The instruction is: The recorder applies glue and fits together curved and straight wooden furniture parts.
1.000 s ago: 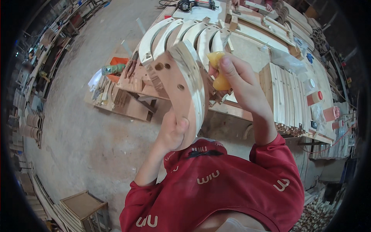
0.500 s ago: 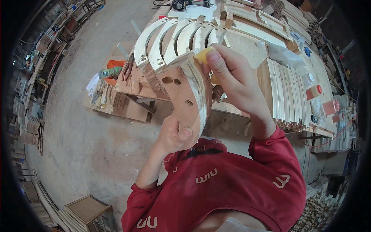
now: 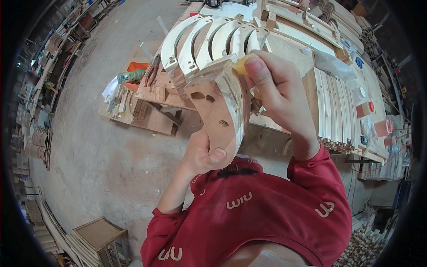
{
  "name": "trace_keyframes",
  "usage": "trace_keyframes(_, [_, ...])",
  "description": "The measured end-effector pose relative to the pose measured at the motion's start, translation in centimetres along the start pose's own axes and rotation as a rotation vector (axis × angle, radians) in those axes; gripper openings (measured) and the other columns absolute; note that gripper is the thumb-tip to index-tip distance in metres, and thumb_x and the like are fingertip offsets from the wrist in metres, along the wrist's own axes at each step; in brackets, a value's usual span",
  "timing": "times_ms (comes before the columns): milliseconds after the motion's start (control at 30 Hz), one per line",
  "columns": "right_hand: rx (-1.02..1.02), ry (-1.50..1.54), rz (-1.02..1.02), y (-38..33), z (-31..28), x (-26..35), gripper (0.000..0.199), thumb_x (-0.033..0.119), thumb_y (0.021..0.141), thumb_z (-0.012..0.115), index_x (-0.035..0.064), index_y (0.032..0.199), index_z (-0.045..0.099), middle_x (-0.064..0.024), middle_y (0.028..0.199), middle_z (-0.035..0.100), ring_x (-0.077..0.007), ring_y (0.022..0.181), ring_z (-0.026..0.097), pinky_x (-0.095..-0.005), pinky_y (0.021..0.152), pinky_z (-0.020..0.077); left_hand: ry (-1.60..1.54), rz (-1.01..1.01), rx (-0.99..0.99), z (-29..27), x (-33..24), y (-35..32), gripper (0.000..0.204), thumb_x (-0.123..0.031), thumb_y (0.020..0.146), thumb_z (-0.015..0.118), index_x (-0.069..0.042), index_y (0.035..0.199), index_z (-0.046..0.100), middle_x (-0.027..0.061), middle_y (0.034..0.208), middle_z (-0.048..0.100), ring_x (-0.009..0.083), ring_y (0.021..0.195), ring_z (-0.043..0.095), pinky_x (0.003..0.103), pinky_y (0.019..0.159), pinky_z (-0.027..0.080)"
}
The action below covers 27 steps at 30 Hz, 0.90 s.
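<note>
My left hand [image 3: 202, 155] grips the lower end of a stack of curved wooden pieces [image 3: 220, 107], held up edge-on in front of me; its brown face has oval holes. Against the stack's upper edge my right hand [image 3: 275, 91] presses a small yellow block [image 3: 240, 66], fingers closed around it. Behind the stack, several pale curved wooden arches [image 3: 204, 40] lie fanned out on the workbench [image 3: 289, 42].
Flat wooden slats [image 3: 331, 109] are stacked on the bench at the right, beside small red-capped containers [image 3: 365, 108]. A low board with a green bottle [image 3: 131, 76] and tools sits on the concrete floor at left. A wooden crate [image 3: 100, 238] stands lower left.
Both hands have lifted the curved stack closer and higher in view. My right hand with the yellow block has slid up along the edge to the stack's top end.
</note>
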State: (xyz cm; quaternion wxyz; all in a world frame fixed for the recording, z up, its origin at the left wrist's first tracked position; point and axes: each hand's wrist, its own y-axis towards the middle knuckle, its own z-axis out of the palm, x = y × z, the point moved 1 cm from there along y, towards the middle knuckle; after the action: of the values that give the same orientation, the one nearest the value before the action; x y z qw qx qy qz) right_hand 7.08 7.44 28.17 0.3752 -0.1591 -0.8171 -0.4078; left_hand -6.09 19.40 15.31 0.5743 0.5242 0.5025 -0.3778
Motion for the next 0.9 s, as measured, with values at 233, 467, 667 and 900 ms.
trace_keyframes(233, [0.105,0.017,0.104,-0.9,0.2,0.8,0.029,0.021,0.092,0.047,-0.0011,0.075,0.056,-0.0125,0.056,0.047,-0.023,0.05,0.046,-0.032,0.05,0.0378,-0.047,0.023,-0.019,-0.6,-0.6,0.1,0.09,-0.071,0.073,0.05,0.007,0.116,0.044,0.0151,0.108,0.056,0.0224,0.099,0.055,0.034,0.085,0.042])
trace_keyframes(467, [0.229,0.046,0.078,-1.5,1.4,0.8,0.031,0.022,0.093,0.046,-0.0002,0.072,0.054,-0.0116,0.056,0.049,-0.0254,0.05,0.049,-0.0335,0.049,0.0392,-0.128,0.129,-0.171,-0.5,-1.2,0.2,0.085,-0.071,0.075,0.047,0.006,0.11,0.048,0.0119,0.099,0.058,0.0206,0.092,0.056,0.033,0.08,0.044])
trace_keyframes(667, [0.311,0.034,0.016,-2.0,2.4,0.4,0.029,0.021,0.092,0.047,0.0001,0.074,0.055,-0.0134,0.06,0.051,-0.0277,0.053,0.052,-0.0344,0.051,0.0409,-0.162,0.117,-0.287,-0.8,-1.8,0.1,0.086,-0.074,0.076,0.038,0.005,0.107,0.05,0.0111,0.096,0.059,0.0189,0.086,0.058,0.03,0.074,0.046])
trace_keyframes(900, [0.361,0.037,0.05,-2.9,3.3,0.1,0.029,0.021,0.092,0.046,0.0006,0.074,0.056,-0.0123,0.062,0.054,-0.0286,0.057,0.055,-0.0339,0.054,0.0437,-0.211,0.149,-0.48,-1.0,-2.3,0.5,0.083,-0.073,0.079,0.027,-0.001,0.119,0.039,0.0122,0.109,0.051,0.0219,0.098,0.052,0.034,0.081,0.042])
